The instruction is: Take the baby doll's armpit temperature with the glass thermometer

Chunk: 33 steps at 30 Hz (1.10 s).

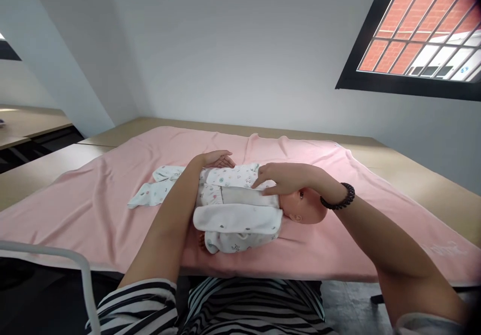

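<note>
A baby doll [306, 207] lies on its back on a pink blanket [112, 194], its head to the right. It wears patterned white pants [150, 193] and a white baby shirt [236, 219] that is spread apart at the front, over a plain white layer [246, 196]. Beyond the doll's far side, my left hand [218, 159] is open, fingers stretched out and palm turned inward, near the far sleeve. My right hand [283, 177] reaches over the doll's neck, thumb and forefinger closed about the edge of the shirt's far flap. My forearm partly covers the doll's head.
The blanket covers most of a wooden table [421, 174] set against a white wall [244, 49]. A barred window [417, 34] is at upper right. A pale curved metal rail [80, 262] stands at lower left, close to my left arm.
</note>
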{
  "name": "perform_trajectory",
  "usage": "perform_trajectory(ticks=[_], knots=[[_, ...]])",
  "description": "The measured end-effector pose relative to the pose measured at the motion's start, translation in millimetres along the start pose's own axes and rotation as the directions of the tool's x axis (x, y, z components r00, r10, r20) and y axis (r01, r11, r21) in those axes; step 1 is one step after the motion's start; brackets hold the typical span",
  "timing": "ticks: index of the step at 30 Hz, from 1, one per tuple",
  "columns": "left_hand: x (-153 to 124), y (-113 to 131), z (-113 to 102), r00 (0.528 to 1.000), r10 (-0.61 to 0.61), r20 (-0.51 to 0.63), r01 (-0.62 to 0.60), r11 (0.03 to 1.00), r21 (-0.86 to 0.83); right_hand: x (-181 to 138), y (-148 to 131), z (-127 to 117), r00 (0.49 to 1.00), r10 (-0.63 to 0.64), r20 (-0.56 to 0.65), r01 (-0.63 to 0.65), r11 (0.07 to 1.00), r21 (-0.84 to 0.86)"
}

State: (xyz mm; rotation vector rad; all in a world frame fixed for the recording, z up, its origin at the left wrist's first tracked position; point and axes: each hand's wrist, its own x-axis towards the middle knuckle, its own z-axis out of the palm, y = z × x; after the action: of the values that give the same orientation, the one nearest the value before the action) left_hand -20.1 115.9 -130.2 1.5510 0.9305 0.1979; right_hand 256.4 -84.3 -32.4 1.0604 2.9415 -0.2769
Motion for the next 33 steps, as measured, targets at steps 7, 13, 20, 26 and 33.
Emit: perform_trajectory(ticks=[7,13,20,26,33], knots=[[-20,9,-4,0.972,-0.004,0.233,-0.077,0.938,0.339,3,-43,15,0.979,0.168,0.118,-0.163,0.986,-0.044],[-21,8,-12,0.942,0.005,0.336,-0.205,0.803,0.559,-11,-78,33,0.992,0.121,-0.039,-0.125,0.979,-0.162],[-17,2,-11,0.953,0.024,0.301,-0.167,0.873,0.458,-4,-116,60,0.996,-0.086,0.02,0.087,0.918,-0.386],[-15,2,-11,0.961,0.006,0.276,-0.132,0.887,0.442,-1,-89,46,0.994,-0.109,0.012,0.108,0.96,-0.258],[-15,2,-10,0.948,0.027,0.316,-0.149,0.918,0.369,23,-46,41,0.802,0.29,-0.522,-0.48,0.833,-0.275]])
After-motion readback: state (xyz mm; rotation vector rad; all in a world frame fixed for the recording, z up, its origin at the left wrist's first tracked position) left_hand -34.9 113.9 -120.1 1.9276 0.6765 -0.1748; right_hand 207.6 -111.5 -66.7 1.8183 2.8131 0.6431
